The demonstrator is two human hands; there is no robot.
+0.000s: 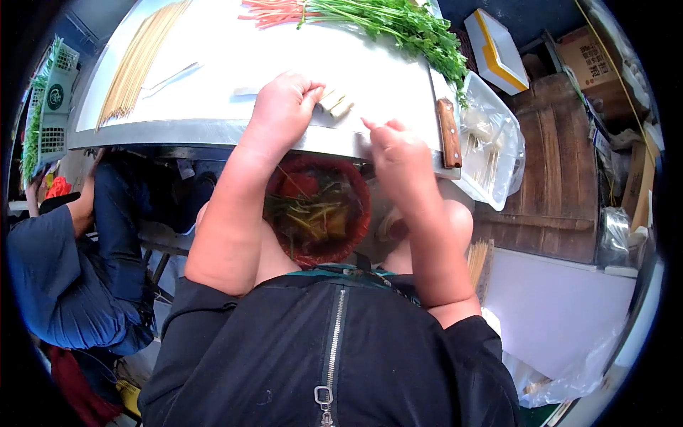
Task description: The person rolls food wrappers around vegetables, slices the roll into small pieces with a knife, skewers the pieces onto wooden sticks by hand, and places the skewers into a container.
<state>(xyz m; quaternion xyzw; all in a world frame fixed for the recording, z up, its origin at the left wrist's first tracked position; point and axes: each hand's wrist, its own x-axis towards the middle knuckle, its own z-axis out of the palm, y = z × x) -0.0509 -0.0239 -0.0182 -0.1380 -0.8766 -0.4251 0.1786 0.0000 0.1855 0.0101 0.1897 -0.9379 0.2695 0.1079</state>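
Note:
My left hand (281, 110) is closed in a pinch over the white tabletop (213, 92), its thumb and forefinger pressed together. What it holds, if anything, I cannot make out. A few short, pale yellowish-green pieces (334, 105) lie just right of its fingertips. Closer to the front edge, my right hand (400, 146) is also curled into a pinch, and its contents are too small or hidden to name. Left of my left hand a pale flat strip (246, 91) rests on the table. A knife with a wooden handle (448, 132) lies at the right edge.
Thin wooden skewers (146, 57) lie at left. Leafy greens (398, 25) and pinkish-red strips (274, 12) are at the back. A white bin (491, 142) with plastic stands right. Below, a red basin (359, 206) holds scraps. Another person (78, 270) sits left.

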